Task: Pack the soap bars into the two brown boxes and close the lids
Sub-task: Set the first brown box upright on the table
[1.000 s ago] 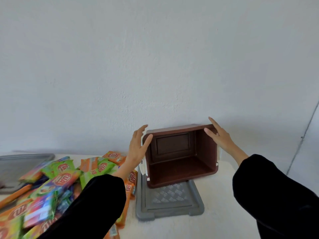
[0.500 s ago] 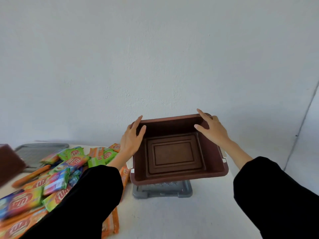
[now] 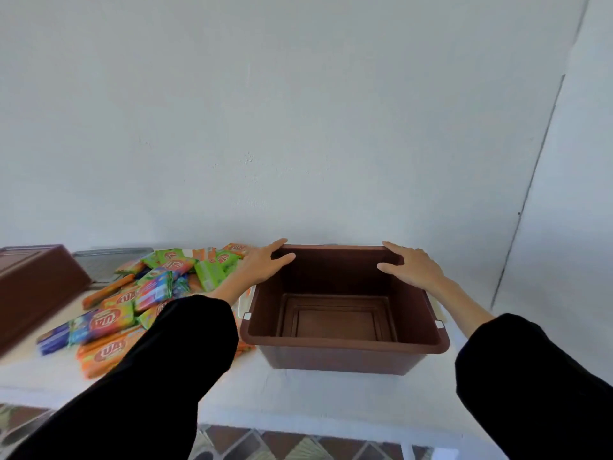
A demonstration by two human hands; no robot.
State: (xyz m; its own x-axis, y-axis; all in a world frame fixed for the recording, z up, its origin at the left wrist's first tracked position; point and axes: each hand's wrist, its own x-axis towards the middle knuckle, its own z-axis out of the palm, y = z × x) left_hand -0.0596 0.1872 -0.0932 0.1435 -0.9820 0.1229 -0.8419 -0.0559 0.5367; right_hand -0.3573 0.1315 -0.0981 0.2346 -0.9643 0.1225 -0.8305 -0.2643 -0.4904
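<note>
- Head view: the white table runs along a pale wall, with patterned floor tiles showing below its near edge
- One brown box stands upright on the right part of the table, mouth facing up and nothing inside; its long axis runs left to right, parallel to the wall, and small white latches sit on its short ends
- A second brown box lies at the far left, tilted and cut off by the frame edge, well apart from the first
- Soap bars in orange, green and blue wrappers lie heaped at mixed angles between the two boxes, none in either box
- A grey lid lies flat behind the heap, beside the second box
- The left grip grasps the upright box at its far left corner, thumb inside the wall, fingers over the rim
- The right grip grasps the far right corner likewise, thumb inside
- Both arms wear black sleeves
</note>
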